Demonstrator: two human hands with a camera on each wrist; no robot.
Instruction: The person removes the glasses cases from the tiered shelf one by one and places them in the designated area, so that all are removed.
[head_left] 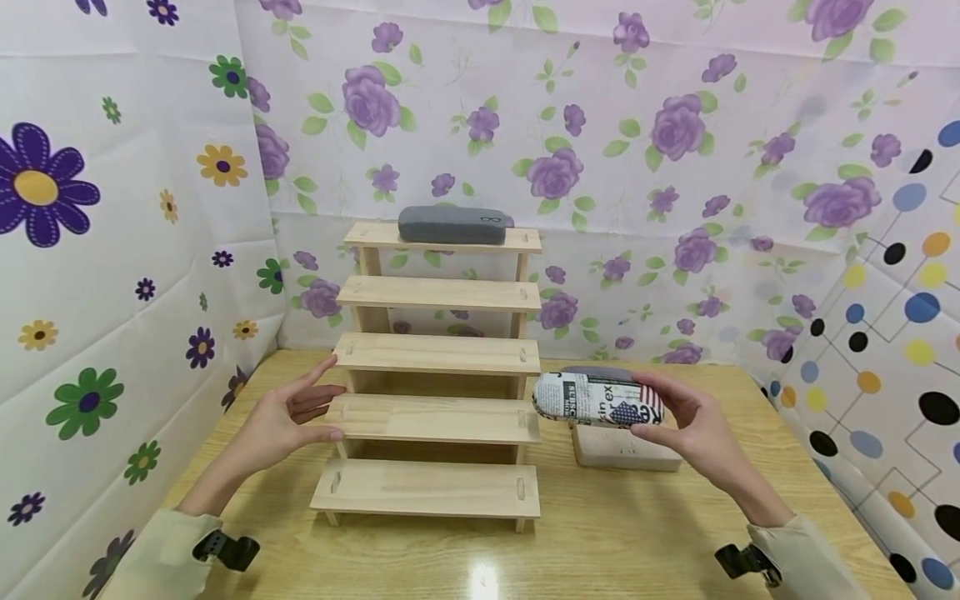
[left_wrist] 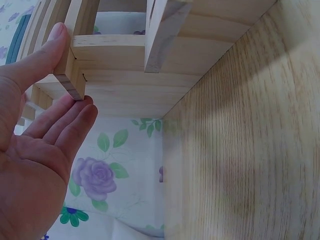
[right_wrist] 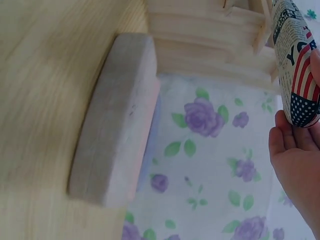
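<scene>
My right hand (head_left: 701,429) grips a glasses case (head_left: 592,400) printed with newspaper lettering and a flag, thumb on the near side and fingers behind. The case is held level just right of a wooden stepped rack (head_left: 435,354). In the right wrist view, the case's flag end (right_wrist: 304,102) lies against the fingers. My left hand (head_left: 281,421) touches the left end of the rack's second-lowest board, its fingers fairly straight. The left wrist view shows the thumb and fingertips on either side of the board end (left_wrist: 70,75). A grey glasses case (head_left: 450,226) lies on the top board.
On the table (head_left: 622,533), right of the rack, lies a pale beige case (head_left: 626,450). A blue-grey case (head_left: 600,370) shows behind the held one, partly hidden. Patterned cloth walls (head_left: 637,275) enclose the back and both sides.
</scene>
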